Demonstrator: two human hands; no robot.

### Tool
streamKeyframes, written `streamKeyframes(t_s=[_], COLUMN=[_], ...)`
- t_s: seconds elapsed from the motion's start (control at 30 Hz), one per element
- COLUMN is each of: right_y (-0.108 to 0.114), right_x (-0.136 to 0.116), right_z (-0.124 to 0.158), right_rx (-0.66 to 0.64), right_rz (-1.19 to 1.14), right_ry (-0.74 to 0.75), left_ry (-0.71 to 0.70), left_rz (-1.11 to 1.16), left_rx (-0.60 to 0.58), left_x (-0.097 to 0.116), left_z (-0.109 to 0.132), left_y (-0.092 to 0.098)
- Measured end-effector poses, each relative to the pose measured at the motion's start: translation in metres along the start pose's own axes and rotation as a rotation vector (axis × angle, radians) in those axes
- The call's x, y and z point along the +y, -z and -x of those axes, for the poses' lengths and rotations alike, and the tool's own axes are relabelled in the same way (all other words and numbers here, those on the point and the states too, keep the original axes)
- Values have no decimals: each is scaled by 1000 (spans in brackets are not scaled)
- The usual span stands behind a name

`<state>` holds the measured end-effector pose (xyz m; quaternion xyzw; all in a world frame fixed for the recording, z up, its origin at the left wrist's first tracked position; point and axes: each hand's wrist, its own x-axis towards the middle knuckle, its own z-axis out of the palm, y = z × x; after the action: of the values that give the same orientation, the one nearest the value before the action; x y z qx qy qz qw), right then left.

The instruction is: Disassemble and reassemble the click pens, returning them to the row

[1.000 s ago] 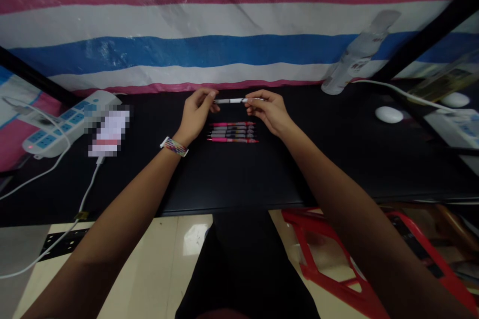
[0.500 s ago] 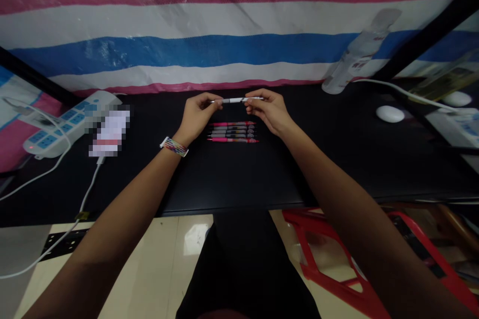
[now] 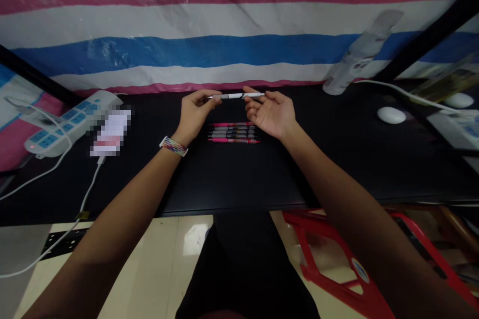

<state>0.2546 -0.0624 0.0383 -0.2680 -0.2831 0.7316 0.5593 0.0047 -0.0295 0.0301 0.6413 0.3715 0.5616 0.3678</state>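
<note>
A white pen with a grey grip and dark markings is held level above the far part of the black desk. My left hand is closed, pinching the pen near its left, pointed end between thumb and fingers. At the other end, my right hand has its palm turned up; its fingers are loosely curled under and behind the pen, and the thumb tip touches the pen's right end. Just below the hands, a row of several pens lies side by side, with pink ones at the outer edges and grey and black ones between.
At left are a white power strip, a blurred-out phone and its white cable. A plastic bottle stands at the back right, near a white mouse. Below the desk is a red stool.
My right hand has turned palm up and opened its pinch, with the thumb shifting to the pen's right end. The pen has risen slightly; my left hand still pinches it.
</note>
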Motion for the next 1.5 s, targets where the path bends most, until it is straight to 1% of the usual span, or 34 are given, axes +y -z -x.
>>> streamKeyframes(t_s=[0.2, 0.37, 0.5, 0.67, 0.87, 1.03, 1.13, 1.23, 1.37, 1.5], right_y=[-5, -5, -4, -6, -7, -7, -6, -7, -7, -8], right_x=[3, 4, 4, 4, 4, 5, 6, 6, 5, 5], right_z=[0, 0, 0, 2, 2, 1, 1, 2, 4, 3], right_rx=[88, 57, 66, 37, 79, 69, 86, 89, 59, 88], right_rz=[-68, -68, -69, -131, -172, -134, -118, -136, -181, -163], right_ry=[43, 76, 81, 66, 63, 67, 61, 69, 75, 70], left_ry=[4, -26, -16, 6, 11, 13, 20, 18, 8, 2], left_rz=[37, 70, 82, 81, 81, 73, 65, 64, 65, 79], left_rx=[4, -1, 5, 28, 23, 30, 32, 29, 18, 18], left_x=[1, -1, -2, -3, -3, -5, -3, -2, -2, -2], left_z=[1, 1, 1, 0, 1, 0, 1, 2, 2, 1], left_y=[-3, -4, -4, -5, -6, -6, -6, -7, -6, -6])
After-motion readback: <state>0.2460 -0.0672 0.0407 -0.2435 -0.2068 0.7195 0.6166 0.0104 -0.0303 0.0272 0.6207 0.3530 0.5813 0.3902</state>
